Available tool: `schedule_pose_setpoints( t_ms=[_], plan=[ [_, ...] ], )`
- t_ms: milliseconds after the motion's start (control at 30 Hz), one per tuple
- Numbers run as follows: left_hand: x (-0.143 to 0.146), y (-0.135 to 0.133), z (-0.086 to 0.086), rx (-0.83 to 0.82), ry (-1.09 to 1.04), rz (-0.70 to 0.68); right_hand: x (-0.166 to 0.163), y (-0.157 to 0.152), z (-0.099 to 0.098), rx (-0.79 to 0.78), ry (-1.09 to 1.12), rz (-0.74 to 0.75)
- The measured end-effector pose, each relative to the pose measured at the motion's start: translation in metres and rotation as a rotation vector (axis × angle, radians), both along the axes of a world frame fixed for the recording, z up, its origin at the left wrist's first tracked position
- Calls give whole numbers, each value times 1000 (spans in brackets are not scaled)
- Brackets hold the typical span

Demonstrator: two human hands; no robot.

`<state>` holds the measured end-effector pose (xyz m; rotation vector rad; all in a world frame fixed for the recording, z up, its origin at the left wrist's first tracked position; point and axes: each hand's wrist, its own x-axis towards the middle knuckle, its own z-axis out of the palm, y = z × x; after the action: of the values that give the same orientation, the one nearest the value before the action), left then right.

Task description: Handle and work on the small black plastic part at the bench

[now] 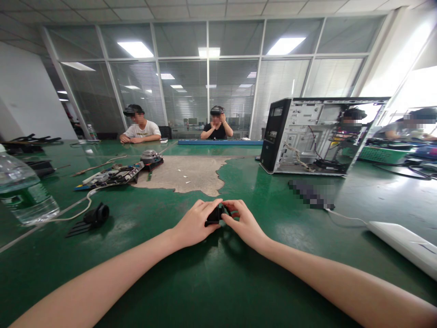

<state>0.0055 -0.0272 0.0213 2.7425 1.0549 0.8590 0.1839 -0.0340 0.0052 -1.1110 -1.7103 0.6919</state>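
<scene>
My left hand wraps its fingers and thumb round a small black boxy part just above the green table. From the other side, my right hand pinches the part's right end, where a dark curved piece shows between the fingers. The hands nearly touch at the fingertips. Much of the part is hidden by fingers, so its exact kind is unclear. To the left on the table lies a black clip-like piece with a round end and flat prongs.
A clear water bottle stands at left, near circuit boards. An opened computer case is at right, with a white power bank and cable in front. The green table has a peeled patch. People sit across.
</scene>
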Motion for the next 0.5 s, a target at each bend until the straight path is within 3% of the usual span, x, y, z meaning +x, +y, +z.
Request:
schedule_pose_setpoints(
  t_ms=[167, 367, 500],
  plan=[
    [0, 1, 0, -17, 3, 52, 6, 10, -5, -111, 49, -117],
    [1, 0, 1, -5, 2, 64, 6, 10, -1, -203, 218, 109],
    [1, -4, 0, 38, 35, 1, 5, 9, 2, -269, 291, 235]
  ],
)
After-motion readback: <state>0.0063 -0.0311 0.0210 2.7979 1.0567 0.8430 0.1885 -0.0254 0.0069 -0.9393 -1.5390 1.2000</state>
